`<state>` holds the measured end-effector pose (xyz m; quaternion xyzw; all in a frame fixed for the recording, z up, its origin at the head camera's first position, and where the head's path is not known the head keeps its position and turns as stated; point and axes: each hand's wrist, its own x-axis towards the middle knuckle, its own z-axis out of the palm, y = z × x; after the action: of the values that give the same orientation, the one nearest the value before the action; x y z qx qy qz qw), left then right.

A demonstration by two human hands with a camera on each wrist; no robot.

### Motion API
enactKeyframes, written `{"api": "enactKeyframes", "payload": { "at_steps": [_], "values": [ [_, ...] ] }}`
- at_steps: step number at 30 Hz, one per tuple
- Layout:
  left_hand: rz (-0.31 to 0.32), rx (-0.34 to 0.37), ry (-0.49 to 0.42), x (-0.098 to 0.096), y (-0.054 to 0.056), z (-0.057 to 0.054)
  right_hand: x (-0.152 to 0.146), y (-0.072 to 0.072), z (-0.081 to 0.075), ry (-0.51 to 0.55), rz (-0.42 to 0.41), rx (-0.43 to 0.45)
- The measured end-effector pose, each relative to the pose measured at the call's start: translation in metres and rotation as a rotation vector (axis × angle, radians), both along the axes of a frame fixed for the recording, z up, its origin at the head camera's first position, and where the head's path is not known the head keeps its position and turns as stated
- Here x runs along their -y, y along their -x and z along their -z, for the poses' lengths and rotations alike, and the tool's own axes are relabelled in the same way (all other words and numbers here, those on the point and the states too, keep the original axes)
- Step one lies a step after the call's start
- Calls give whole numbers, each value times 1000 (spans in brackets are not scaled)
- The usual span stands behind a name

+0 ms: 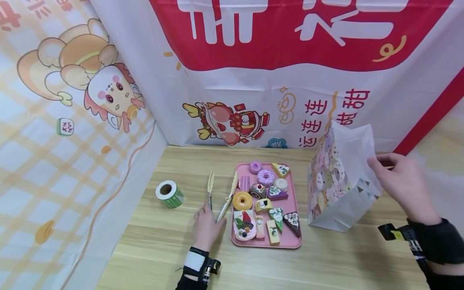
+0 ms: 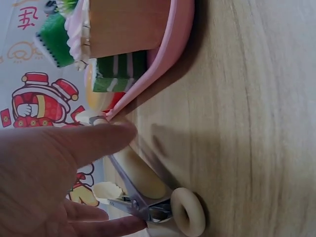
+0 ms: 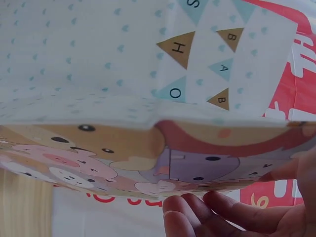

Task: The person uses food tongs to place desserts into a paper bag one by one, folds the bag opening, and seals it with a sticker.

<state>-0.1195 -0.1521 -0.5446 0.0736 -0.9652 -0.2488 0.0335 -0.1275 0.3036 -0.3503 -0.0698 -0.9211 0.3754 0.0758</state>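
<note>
My left hand point(image 1: 207, 228) holds a pair of food tongs point(image 1: 210, 186) by the handles, fingers and thumb on opposite sides, the two arms spread apart. In the left wrist view, the thumb crosses over the tongs point(image 2: 133, 185), and a ring shows at their handle end. Right of them lies a pink tray point(image 1: 266, 245) of toy cakes, including a yellow ring doughnut point(image 1: 242, 200) and a purple doughnut point(image 1: 266, 177). My right hand point(image 1: 402, 185) grips the upper edge of an upright, animal-printed paper bag point(image 1: 328, 181). Its top is open; the inside bottom is hidden.
A roll of green labels point(image 1: 169, 194) stands on the wooden table point(image 1: 145, 245), left of the tongs. Printed cloth point(image 1: 232, 92) hangs behind the table's back edge and along its left side. The bag stands right of the tray, with a narrow gap between.
</note>
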Motion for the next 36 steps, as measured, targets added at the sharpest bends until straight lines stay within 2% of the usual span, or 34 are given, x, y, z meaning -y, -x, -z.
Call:
{"api": "enactKeyframes", "payload": {
  "at_steps": [5, 9, 14, 17, 24, 30, 34, 36],
  "values": [
    [6, 12, 36, 1, 5, 6, -2, -2, 3, 14, -16, 2],
    [41, -25, 92, 2, 11, 9, -2, -5, 6, 5, -5, -15],
    [63, -27, 102, 2, 16, 8, 0, -7, 11, -16, 1, -48],
    [46, -8, 36, 3, 18, 5, 1, -7, 12, -6, -1, -60],
    [-34, 60, -229, 10, 24, -3, 3, -2, 8, 10, 7, -74],
    [2, 123, -321, 11, 29, -6, 1, -1, 6, -5, 20, -74],
    [11, 95, -393, 11, 36, -4, 0, -1, 4, -12, 29, -74],
    [5, 55, -402, 10, 38, -6, -1, -1, 2, -20, 26, -87]
  ]
}}
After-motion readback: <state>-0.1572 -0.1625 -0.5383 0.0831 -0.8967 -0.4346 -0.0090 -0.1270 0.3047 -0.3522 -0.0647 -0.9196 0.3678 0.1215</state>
